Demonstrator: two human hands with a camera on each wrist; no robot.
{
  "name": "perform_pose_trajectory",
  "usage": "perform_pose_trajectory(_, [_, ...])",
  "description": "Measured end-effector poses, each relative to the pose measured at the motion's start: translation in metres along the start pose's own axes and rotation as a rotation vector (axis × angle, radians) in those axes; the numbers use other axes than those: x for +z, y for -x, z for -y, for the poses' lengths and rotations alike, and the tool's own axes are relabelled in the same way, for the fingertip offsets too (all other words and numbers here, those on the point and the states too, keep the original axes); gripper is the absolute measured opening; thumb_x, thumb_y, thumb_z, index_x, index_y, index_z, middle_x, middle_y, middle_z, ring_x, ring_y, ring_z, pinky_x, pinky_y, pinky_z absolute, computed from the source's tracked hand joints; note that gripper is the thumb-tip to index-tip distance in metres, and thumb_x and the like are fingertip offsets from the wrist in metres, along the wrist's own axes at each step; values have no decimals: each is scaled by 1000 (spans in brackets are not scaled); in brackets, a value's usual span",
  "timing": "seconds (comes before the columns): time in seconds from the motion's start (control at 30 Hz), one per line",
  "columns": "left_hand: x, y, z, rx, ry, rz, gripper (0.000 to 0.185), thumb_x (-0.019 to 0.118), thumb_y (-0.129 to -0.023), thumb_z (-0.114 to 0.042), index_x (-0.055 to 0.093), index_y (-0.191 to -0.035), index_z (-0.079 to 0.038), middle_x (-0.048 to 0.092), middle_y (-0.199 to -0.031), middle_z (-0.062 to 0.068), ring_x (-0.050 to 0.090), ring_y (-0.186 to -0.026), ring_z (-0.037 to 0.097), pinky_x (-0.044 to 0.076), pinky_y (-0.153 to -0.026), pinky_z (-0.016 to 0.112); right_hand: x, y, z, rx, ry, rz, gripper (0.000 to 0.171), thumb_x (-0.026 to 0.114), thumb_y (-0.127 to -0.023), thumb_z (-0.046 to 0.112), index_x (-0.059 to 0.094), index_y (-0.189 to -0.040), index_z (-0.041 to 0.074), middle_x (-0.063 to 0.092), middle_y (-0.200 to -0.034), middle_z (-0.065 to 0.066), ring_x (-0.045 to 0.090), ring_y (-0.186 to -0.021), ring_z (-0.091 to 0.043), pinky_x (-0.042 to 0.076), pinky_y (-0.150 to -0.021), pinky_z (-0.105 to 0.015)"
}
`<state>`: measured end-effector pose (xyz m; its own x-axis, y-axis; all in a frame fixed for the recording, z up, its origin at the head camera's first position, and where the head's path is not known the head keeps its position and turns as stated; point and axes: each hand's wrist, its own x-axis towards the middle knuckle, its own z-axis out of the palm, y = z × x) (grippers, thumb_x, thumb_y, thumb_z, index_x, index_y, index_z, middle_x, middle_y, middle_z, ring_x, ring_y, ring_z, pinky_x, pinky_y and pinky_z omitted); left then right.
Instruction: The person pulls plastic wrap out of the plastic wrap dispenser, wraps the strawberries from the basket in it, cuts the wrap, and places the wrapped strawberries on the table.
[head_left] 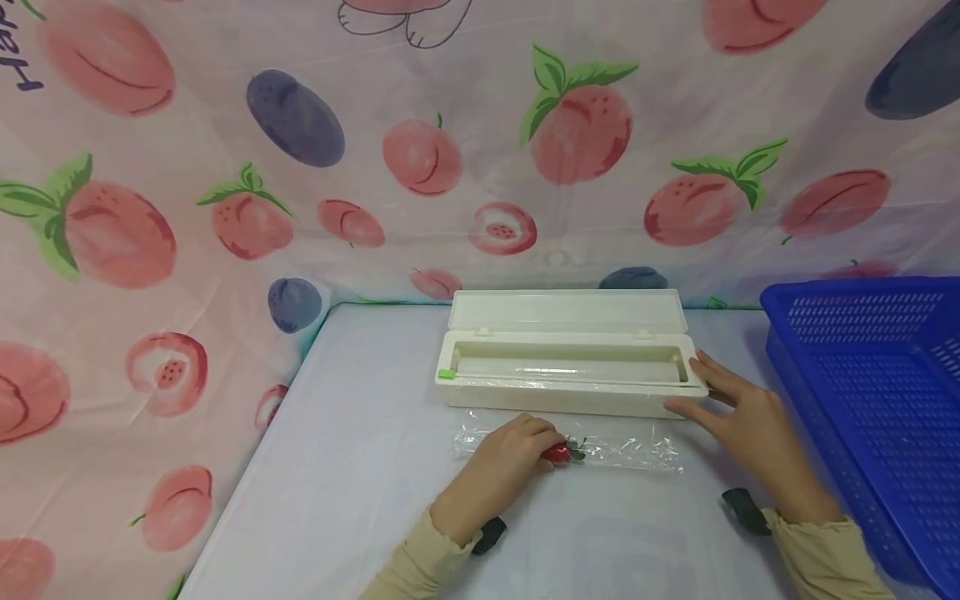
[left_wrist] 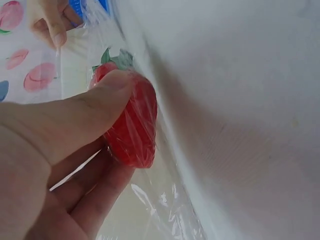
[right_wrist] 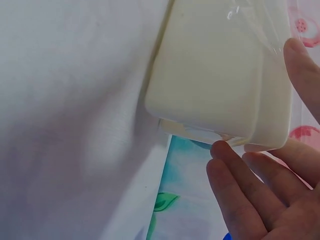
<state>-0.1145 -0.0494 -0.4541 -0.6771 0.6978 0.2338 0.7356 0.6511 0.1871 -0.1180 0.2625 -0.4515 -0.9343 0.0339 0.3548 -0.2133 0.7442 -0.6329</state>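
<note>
Pinching a red strawberry (left_wrist: 131, 125) through clear cling film (head_left: 622, 452), the left hand (head_left: 504, 467) has thumb and fingers curled round it on the table (head_left: 360, 467). It looks small, light and slippery under the thin, clingy film; gripping its sides seems best. The right hand (head_left: 742, 417), fingers straight, steadies the white dispenser box (head_left: 562, 398).

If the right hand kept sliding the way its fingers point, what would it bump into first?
The right hand points toward the far left, and its fingertips already rest against the right end of the white box. So it would meet that box at once, probably pushing it along the table.
</note>
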Motion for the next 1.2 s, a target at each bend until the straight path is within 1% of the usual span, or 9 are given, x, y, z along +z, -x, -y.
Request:
perform_pose_trajectory(0.07, [-2, 0, 1, -4, 12, 18, 28, 77, -86, -19, 73, -113, -17, 71, -110, -6, 62, -106, 9, 50, -94, 18, -2, 0, 1, 7, 8, 20, 78, 87, -75, 33, 54, -139, 2, 50, -145, -15, 67, -102, -40, 34, -90, 4])
perform_pose_trajectory(0.17, [-4, 1, 3, -9, 34, 41, 28, 75, -88, -19, 72, -116, -17, 70, -113, -7, 61, -109, 9, 49, -96, 18, -4, 0, 2, 26, 22, 51, 81, 86, -76, 35, 52, -141, 3, 47, -148, -14, 66, -105, -41, 49, -99, -27])
perform_pose_trajectory(0.23, [-6, 2, 3, -13, 47, 59, 27, 73, -90, -19, 72, -117, -18, 70, -115, -7, 61, -111, 8, 47, -98, 18, -4, 0, 2, 39, 24, 68, 82, 86, -76, 36, 50, -142, 3, 46, -149, -14, 65, -107, -42, 46, -96, -49])
perform_pose_trajectory(0.27, [-7, 2, 3, -15, 52, 67, 27, 73, -90, -19, 72, -117, -18, 69, -115, -8, 61, -111, 7, 47, -99, 18, -5, 0, 3, 45, 23, 78, 83, 86, -76, 37, 49, -143, 3, 45, -150, -14, 65, -108, -43, 43, -93, -56])
perform_pose_trajectory(0.47, [-15, 3, 4, -6, 44, 114, 24, 68, -93, -16, 72, -117, -21, 68, -115, -10, 60, -112, 5, 47, -98, 17, -8, 0, 4, 65, 22, 133, 88, 84, -77, 40, 44, -146, 3, 39, -154, -15, 61, -112, -48, 41, -94, -64])
perform_pose_trajectory(0.67, [-22, 3, 5, 35, 13, 150, 25, 66, -95, -13, 71, -118, -19, 68, -116, -9, 60, -113, 4, 47, -98, 17, -10, 0, 5, 38, 32, 142, 90, 86, -75, 38, 45, -145, -1, 39, -153, -19, 61, -112, -48, 42, -93, -64])
perform_pose_trajectory(0.9, [-15, 9, 4, 80, 34, 213, 17, 68, -94, -24, 73, -111, -21, 69, -108, -12, 62, -104, 1, 47, -90, 11, -9, -1, 6, 0, 67, 131, 95, 89, -70, 38, 45, -143, -6, 42, -149, -24, 60, -112, -50, 42, -92, -66])
perform_pose_trajectory(1.1, [-15, 11, 5, 53, 34, 207, 20, 65, -97, -24, 71, -114, -17, 69, -109, -9, 62, -105, 4, 48, -91, 13, -10, -3, 8, 16, 107, 153, 91, 84, -77, 42, 45, -144, -6, 40, -150, -27, 51, -122, -55, 39, -94, -70])
perform_pose_trajectory(1.2, [-13, 11, 6, 32, 50, 229, 23, 62, -98, -24, 69, -119, -16, 68, -111, -7, 61, -107, 5, 48, -94, 14, -9, -1, 18, -27, 114, 100, 79, 83, -80, 36, 51, -140, -4, 46, -146, -27, 47, -126, -54, 38, -96, -70])
